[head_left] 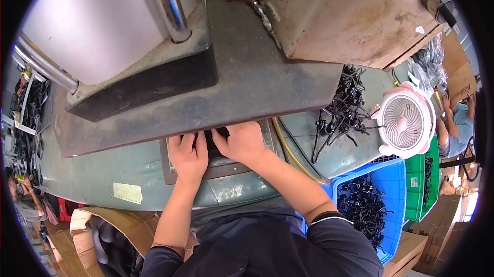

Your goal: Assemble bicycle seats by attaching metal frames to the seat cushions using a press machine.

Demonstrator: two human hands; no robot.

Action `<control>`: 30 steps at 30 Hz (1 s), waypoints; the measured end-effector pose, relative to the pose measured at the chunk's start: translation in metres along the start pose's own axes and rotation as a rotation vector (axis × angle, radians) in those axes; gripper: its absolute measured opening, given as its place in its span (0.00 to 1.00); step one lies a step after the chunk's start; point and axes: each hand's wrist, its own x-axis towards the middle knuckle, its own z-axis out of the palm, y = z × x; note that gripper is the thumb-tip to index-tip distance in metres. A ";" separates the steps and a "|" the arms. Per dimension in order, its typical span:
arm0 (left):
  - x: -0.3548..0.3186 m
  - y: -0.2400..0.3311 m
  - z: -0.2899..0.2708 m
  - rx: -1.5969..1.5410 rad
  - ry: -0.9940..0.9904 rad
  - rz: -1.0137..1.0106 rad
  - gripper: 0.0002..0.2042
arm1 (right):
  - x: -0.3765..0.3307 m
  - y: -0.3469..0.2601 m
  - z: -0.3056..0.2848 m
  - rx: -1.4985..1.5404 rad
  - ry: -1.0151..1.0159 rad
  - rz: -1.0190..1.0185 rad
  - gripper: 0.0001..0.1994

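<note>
Two hands, the left hand (188, 156) and the right hand (241, 142), one pink desk fan (406, 121), one blue crate (399, 184), one green crate (423, 184) and two heaps of black wire hangers (342, 109) are counted.

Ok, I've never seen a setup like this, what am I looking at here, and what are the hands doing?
This is one view from a camera on the person's head, looking down. The left hand and right hand press on a dark part lying on a metal plate, under the overhanging block of a big machine. Whether either hand grips it is hidden. To the right lie a pile of black wire clips, a small pink fan and a blue crate with more clips.
</note>
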 end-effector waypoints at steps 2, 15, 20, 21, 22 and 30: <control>-0.006 -0.001 0.000 -0.015 -0.034 -0.069 0.08 | -0.003 -0.009 -0.005 0.032 0.001 0.120 0.33; 0.018 0.004 -0.031 0.034 -0.318 -0.215 0.25 | -0.014 -0.025 -0.057 0.325 -0.124 0.333 0.33; 0.017 0.018 -0.067 -0.632 -0.509 -0.616 0.23 | -0.041 -0.018 -0.117 0.145 -0.156 -0.052 0.37; 0.016 0.026 -0.071 -0.841 -0.651 -0.757 0.22 | -0.046 -0.021 -0.123 -0.094 -0.115 -0.077 0.39; 0.015 0.039 -0.072 -0.971 -0.757 -0.772 0.21 | -0.060 -0.013 -0.121 -0.064 0.002 -0.051 0.40; 0.043 0.067 -0.108 -0.909 -0.866 -0.262 0.16 | -0.079 0.039 -0.148 0.488 0.452 0.680 0.27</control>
